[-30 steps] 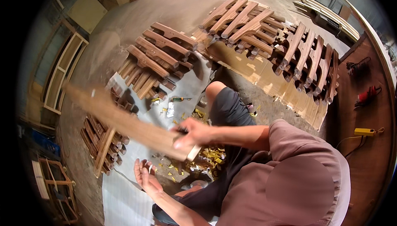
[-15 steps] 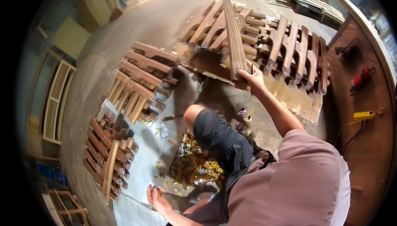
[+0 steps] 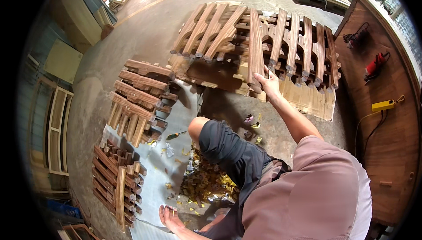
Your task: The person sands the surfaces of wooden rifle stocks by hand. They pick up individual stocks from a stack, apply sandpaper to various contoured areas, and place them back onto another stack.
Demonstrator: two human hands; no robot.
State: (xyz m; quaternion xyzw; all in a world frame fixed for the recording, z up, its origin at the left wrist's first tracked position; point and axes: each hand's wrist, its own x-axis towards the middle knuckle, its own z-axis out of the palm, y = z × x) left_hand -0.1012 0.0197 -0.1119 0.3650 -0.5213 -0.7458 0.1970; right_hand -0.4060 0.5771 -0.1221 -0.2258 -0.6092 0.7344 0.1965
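Observation:
My right hand (image 3: 271, 86) is closed round the near end of a brown wood-grained furniture leg (image 3: 256, 42). The piece points away from me, between two stacks of similar curved wooden legs; whether it rests on them I cannot tell. Something thin and dark shows by those fingers, too small to name. To its left lies one stack of wooden legs (image 3: 211, 31), to its right another stack (image 3: 303, 49). Low at the left, my left hand (image 3: 171, 219) is palm up with fingers loosely curled and apart, holding nothing I can make out, above a pale sheet (image 3: 154, 187).
More wooden legs lie in a left stack (image 3: 138, 86) and a near-left stack (image 3: 112, 178). A screwdriver (image 3: 176, 135) lies on the sheet. Yellow scraps (image 3: 206, 185) cover the floor by my legs. A red power tool (image 3: 376, 66) and yellow box (image 3: 383, 105) are on the wooden panel at right.
The wooden leg in my right hand has moved away from me and rightward relative to the stacks, into the space between them. My left hand stays low. The whole view has shifted slightly.

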